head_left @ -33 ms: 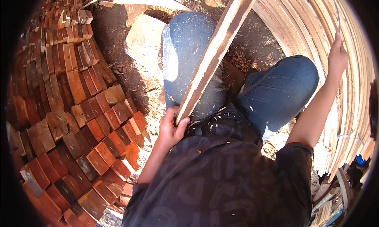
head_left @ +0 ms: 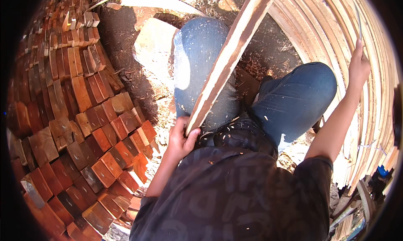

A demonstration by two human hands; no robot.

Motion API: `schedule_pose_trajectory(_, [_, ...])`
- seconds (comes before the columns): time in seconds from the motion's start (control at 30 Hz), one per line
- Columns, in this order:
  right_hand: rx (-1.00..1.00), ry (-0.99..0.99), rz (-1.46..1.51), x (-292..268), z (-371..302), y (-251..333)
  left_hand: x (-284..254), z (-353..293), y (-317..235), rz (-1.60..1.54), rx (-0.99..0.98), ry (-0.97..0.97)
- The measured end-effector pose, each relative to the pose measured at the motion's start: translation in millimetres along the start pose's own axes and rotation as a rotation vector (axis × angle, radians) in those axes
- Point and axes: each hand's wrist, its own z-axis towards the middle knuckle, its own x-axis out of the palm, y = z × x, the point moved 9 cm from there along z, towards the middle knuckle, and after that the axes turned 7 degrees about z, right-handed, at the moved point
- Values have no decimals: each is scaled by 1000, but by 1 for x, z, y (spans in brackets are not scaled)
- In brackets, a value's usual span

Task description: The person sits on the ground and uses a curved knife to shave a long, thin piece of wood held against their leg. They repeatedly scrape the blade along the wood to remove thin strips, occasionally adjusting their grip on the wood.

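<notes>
My left hand (head_left: 181, 141) is closed around the near end of a long wooden strip (head_left: 230, 60), its thumb across the end at my lap. From there the strip slants up and away to the right, passing over my left thigh and out of the top of the picture. One of its faces is pale, the other brown. Out to the right, my raised right hand (head_left: 359, 69) is closed on a tool with a thin blade (head_left: 359, 25), seen nearly edge-on; the fist hides its handle. The blade is apart from the strip.
Stacked reddish-brown wood blocks (head_left: 90, 132) rise along my left side. Long pale boards (head_left: 310, 35) curve in a pile at my right. A pale wood block (head_left: 154, 44) stands beside my left knee. Shavings are scattered over the ground and my lap.
My right hand and the blade are slightly lower in the picture, as are my knees. My left hand keeps its hold on the strip.
</notes>
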Motion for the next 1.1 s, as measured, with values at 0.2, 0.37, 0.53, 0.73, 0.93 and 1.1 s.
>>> schedule_pose_trajectory(0.2, [-55, 309, 153, 29, -89, 23, -22, 12, -22, 50, -54, -38])
schedule_pose_trajectory(0.37, [101, 359, 350, 40, -109, 10, -46, 21, -53, 313, 105, -170])
schedule_pose_trajectory(0.53, [43, 366, 358, 41, -112, 22, -45, 5, -53, 291, 1, -160])
schedule_pose_trajectory(0.73, [-27, 392, 350, 34, -121, 37, -23, 3, -63, 300, 12, -190])
schedule_pose_trajectory(0.93, [-111, 495, 460, 36, -158, 61, -11, 14, -66, 347, -12, -102])
schedule_pose_trajectory(1.1, [-237, 641, 421, 46, -191, 97, -6, 17, -63, 409, -53, -48])
